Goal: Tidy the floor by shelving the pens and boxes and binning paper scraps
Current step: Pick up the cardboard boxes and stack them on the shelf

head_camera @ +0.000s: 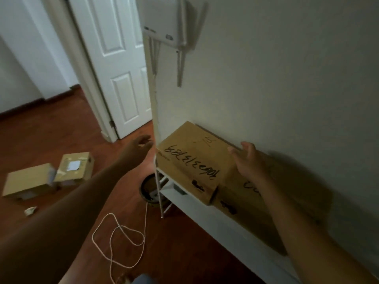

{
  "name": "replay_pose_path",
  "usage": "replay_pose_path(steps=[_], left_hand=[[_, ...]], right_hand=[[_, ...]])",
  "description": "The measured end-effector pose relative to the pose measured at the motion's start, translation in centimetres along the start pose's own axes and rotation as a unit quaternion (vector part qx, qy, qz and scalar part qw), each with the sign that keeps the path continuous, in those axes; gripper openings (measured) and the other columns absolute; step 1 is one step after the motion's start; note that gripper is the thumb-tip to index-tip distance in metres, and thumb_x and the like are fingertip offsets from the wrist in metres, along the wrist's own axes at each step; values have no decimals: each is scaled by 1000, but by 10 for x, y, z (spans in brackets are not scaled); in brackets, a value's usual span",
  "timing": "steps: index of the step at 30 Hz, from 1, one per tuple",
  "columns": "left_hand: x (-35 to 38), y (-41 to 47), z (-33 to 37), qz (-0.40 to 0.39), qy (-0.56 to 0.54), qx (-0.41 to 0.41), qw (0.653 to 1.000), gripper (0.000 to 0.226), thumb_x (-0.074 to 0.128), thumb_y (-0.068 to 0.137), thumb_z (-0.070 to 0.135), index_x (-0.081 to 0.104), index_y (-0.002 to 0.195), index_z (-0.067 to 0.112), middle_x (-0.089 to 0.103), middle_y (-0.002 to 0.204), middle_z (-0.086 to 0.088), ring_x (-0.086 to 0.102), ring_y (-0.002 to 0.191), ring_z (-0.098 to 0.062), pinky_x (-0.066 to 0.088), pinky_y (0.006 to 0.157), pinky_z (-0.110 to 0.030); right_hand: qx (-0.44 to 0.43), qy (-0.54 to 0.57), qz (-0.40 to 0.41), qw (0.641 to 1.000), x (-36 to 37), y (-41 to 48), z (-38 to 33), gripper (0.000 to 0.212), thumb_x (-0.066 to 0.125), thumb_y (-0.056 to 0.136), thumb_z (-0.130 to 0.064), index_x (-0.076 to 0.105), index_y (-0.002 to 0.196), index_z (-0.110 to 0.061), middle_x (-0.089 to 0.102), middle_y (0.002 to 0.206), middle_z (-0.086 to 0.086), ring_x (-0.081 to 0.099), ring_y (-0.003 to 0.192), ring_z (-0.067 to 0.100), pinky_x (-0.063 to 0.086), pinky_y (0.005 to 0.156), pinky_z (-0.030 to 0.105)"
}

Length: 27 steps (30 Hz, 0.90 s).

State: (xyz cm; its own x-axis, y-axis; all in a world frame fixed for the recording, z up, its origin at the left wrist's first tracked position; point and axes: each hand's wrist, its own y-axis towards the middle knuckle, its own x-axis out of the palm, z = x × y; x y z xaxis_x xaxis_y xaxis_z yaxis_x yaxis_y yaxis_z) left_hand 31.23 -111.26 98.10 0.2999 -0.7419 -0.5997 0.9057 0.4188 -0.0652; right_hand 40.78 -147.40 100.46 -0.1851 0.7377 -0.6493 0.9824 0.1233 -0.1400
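A cardboard box with black handwriting lies on top of the white shelf against the wall, leaning on a second cardboard box to its right. My left hand hovers open just left of the first box, fingers spread, not touching it. My right hand is open at that box's right edge, fingers apart, holding nothing. Two more cardboard boxes sit on the wooden floor at the left. A crumpled paper scrap lies below them.
A white cord loops across the floor and runs up beside the shelf. A round dark bin stands at the shelf's left end. A white router hangs on the wall above. A white door stands at the back.
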Motion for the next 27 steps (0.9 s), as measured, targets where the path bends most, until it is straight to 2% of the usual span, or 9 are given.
replay_pose_path(steps=[4, 7, 9, 11, 13, 18, 20, 24, 27], left_hand=[[-82, -14, -66, 63, -2, -60, 996, 39, 66, 104, 28, 69, 140, 15, 77, 120, -9, 74, 109, -31, 61, 94, -46], [-144, -26, -120, 100, -7, -97, 990, 38, 66, 104, 26, 69, 140, 18, 77, 124, -5, 74, 110, -28, 60, 97, -48], [-193, -38, -160, 119, -13, -134, 984, 40, 65, 104, 29, 68, 142, 18, 75, 129, -4, 71, 114, -25, 58, 102, -48], [-231, -50, -194, 137, -18, -159, 977, 45, 66, 98, 38, 70, 138, 17, 75, 127, -7, 70, 112, -26, 58, 102, -49], [-274, -60, -234, 170, -35, -180, 968, 57, 62, 88, 48, 72, 135, 17, 76, 125, -6, 71, 112, -27, 59, 99, -49], [-342, -80, -303, 194, -73, -232, 950, 58, 59, 92, 53, 69, 139, 22, 75, 130, 0, 72, 116, -24, 59, 100, -46], [-363, -89, -327, 199, -81, -248, 944, 50, 61, 98, 46, 68, 140, 21, 74, 131, -2, 70, 118, -24, 58, 101, -45], [-400, -94, -366, 229, -112, -275, 927, 34, 61, 106, 30, 69, 138, 20, 76, 124, -1, 72, 111, -19, 58, 91, -36], [-421, -90, -395, 240, -127, -289, 918, 23, 61, 103, 33, 67, 126, 34, 76, 124, 3, 73, 110, -17, 58, 99, -41]], right_hand=[[-51, 4, -62, 997, 76, 13, -65, 77, 58, 101, -66, 36, 163, -26, 46, 164, 5, 54, 140, 28, 50, 103, 43], [-86, 15, -93, 992, 137, 13, -115, 73, 60, 102, -63, 39, 161, -27, 49, 161, 2, 56, 132, 23, 47, 99, 38], [-108, 19, -127, 986, 189, 11, -151, 71, 62, 102, -61, 41, 160, -26, 48, 162, 1, 52, 140, 24, 46, 108, 40], [-126, 14, -155, 980, 233, 11, -179, 70, 62, 101, -62, 43, 159, -26, 47, 163, 1, 48, 146, 24, 43, 110, 39], [-137, 4, -182, 974, 287, 8, -213, 71, 63, 99, -66, 45, 156, -26, 49, 162, 2, 50, 146, 24, 44, 112, 41], [-154, -4, -218, 964, 380, -2, -269, 70, 65, 98, -64, 48, 155, -26, 52, 159, 2, 51, 144, 25, 45, 116, 48], [-160, -8, -242, 957, 418, -7, -290, 70, 65, 98, -63, 48, 155, -25, 52, 159, 2, 52, 144, 24, 45, 115, 47], [-182, -30, -276, 943, 488, -7, -329, 70, 66, 98, -63, 49, 155, -25, 54, 157, 1, 53, 142, 22, 46, 114, 46], [-188, -42, -295, 936, 533, 5, -353, 71, 66, 96, -65, 50, 154, -28, 56, 155, -1, 55, 141, 22, 47, 115, 48]])
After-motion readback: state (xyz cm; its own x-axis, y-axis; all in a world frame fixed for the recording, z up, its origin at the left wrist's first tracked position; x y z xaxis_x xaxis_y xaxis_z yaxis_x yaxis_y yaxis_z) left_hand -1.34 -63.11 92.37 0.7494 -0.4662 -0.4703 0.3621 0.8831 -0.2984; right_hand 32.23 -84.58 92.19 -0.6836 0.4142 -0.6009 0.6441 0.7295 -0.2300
